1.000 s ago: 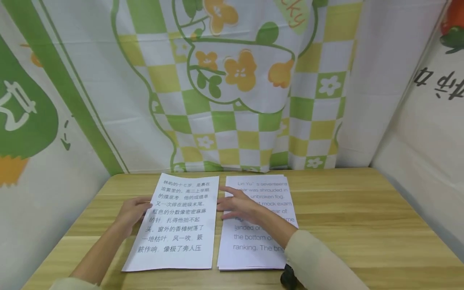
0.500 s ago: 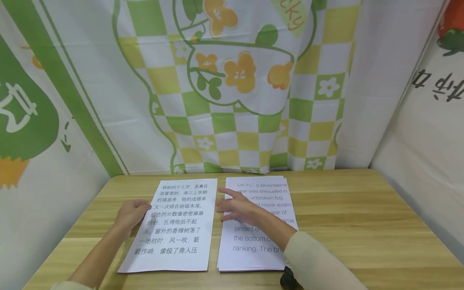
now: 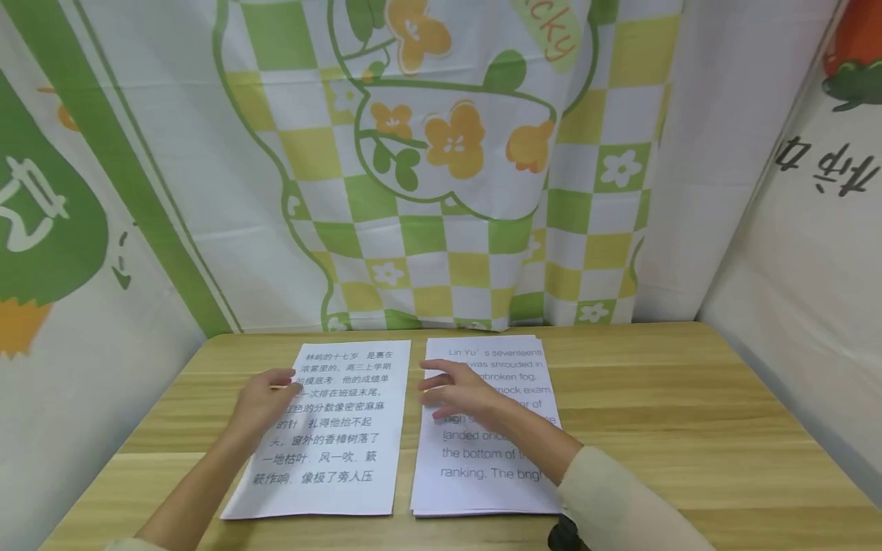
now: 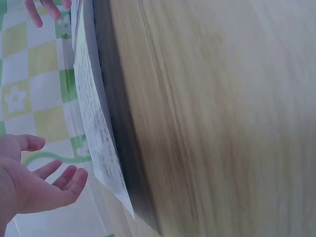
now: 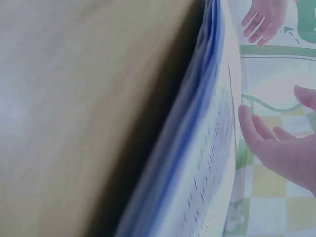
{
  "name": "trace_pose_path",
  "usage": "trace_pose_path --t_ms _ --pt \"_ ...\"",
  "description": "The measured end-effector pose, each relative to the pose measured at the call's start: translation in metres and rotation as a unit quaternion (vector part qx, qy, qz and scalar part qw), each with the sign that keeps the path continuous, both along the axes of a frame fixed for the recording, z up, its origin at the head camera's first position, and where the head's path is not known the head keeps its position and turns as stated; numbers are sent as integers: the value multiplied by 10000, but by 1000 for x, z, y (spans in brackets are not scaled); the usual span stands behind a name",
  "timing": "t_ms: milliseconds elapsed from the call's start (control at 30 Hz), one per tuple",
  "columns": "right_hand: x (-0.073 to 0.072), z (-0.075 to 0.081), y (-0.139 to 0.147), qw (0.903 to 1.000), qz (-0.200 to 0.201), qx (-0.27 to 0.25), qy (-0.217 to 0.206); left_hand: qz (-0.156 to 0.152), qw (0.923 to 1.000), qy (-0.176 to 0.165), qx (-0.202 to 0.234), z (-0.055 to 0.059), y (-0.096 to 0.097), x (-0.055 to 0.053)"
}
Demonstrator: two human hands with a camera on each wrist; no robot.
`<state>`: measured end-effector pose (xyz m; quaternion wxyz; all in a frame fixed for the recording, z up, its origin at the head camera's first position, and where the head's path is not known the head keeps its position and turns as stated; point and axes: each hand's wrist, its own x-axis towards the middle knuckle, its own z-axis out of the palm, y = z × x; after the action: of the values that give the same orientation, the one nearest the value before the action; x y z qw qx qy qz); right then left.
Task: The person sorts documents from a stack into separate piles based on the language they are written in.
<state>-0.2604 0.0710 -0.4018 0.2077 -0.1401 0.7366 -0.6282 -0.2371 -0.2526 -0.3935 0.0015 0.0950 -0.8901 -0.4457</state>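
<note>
"Since nothing is gripped just now, how would you go about this?"

"Lightly, I'd say. The left hand (image 3: 265, 398) hangs at the outer edge of the Chinese-printed page (image 3: 344, 496), thumb and fingers apart, holding nothing. The right hand (image 3: 468, 396) is much the same over the English-printed stack (image 3: 475, 496), fingers spread and loose. Whether any fingertip brushes the paper, I can't quite make out from here."

"So what would make for neat work?"

"My advice is to work from the edges. The English-printed stack doesn't quite line up at its top right corner, so a gentle tap along the sides ought to square it. On the Chinese-printed page, flat fingers along the margin seem safer than a hard pinch, which could crease it or drag it askew."

"And how does the paper look?"

"White, with large dark print. The Chinese-printed page lies on the left of the wooden table (image 3: 689, 444), and the English-printed stack lies just beside it on the right, a narrow strip of bare wood between them. Seen side-on, the stack shows several layered sheets, their edges bluish. 'Lin Yu' heads its top one."
</note>
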Motion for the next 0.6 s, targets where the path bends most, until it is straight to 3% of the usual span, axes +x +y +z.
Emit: trace_pose_path --t_ms 200,367,600 --pt "3 3 31 9962 -215 659 535 -276 9992 -102 281 4 27 4" --pt "6 6 66 9954 -535 551 566 -589 9946 -243 823 7 53 7" --pt "13 8 105 9914 -1129 438 498 -871 9859 -485 1343 2 83 9"
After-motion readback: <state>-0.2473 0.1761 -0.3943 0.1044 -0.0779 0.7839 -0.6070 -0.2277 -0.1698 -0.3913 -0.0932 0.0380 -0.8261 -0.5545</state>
